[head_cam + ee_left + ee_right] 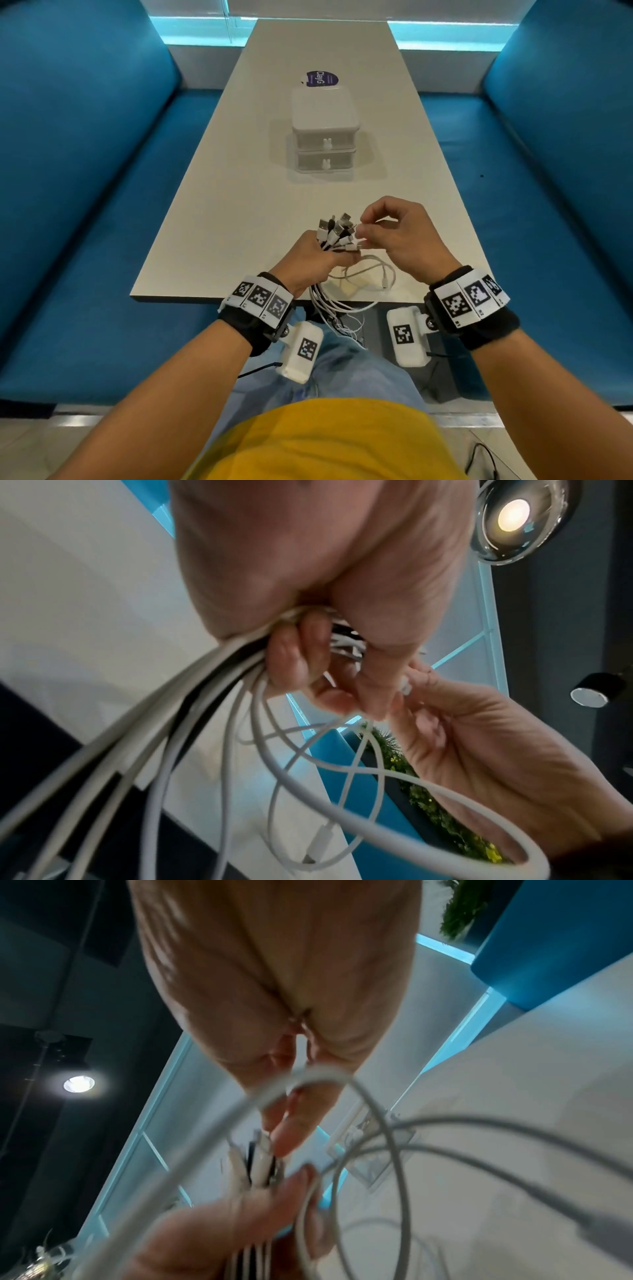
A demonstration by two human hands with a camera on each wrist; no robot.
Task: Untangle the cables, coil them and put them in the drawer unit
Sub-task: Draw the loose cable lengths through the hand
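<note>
My left hand (317, 262) grips a bundle of white and black cables (337, 230) in its fist, plug ends fanned upward above the fingers. In the left wrist view the cable bundle (192, 704) runs down out of the fist (308, 631) in loose loops. My right hand (383, 233) pinches one white plug at the bundle's right side between thumb and fingertips. Slack cable loops (366, 277) lie on the table's near edge and hang below it. The white two-drawer unit (324, 133) stands farther up the table, both drawers closed.
The long white table (239, 205) runs away from me between two blue benches (85, 205). A purple round sticker (321, 78) lies behind the drawer unit. My lap sits under the near table edge, with cable tails dangling over it.
</note>
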